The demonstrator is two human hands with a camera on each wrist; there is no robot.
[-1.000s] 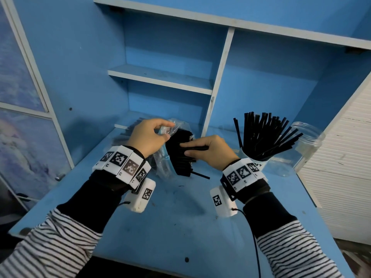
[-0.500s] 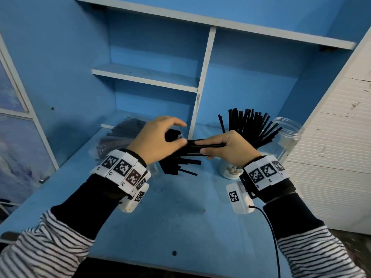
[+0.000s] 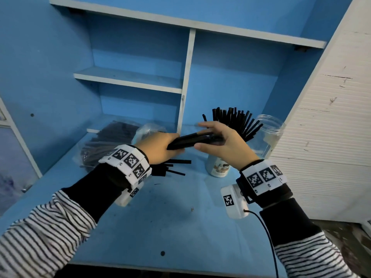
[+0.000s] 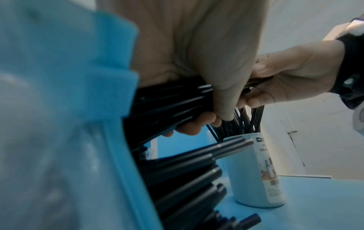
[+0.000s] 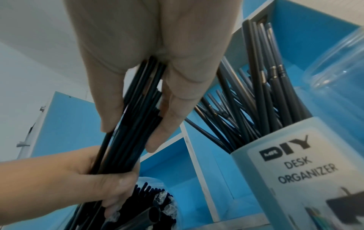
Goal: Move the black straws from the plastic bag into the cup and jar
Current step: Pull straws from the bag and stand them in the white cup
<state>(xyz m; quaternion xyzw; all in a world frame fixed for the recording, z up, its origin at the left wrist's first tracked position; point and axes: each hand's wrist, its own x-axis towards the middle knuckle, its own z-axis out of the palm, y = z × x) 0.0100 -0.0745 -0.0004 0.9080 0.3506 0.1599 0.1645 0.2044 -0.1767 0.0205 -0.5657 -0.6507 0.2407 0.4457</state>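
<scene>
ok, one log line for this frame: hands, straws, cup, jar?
left hand: grips straw bundle | right hand: grips same bundle | cup: holds straws | jar: looks empty

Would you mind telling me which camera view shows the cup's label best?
The right wrist view: the cup fills its lower right corner, and its label reads "DIY DESK ORGANIZER". The left wrist view shows the cup side-on with the label cut off at the edge. In the head view the cup is small, its label unreadable.

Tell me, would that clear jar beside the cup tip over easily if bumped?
Probably. The jar looks like thin clear plastic and holds no straws, so it is likely light. The cup is packed with straws and seems steadier.
</scene>
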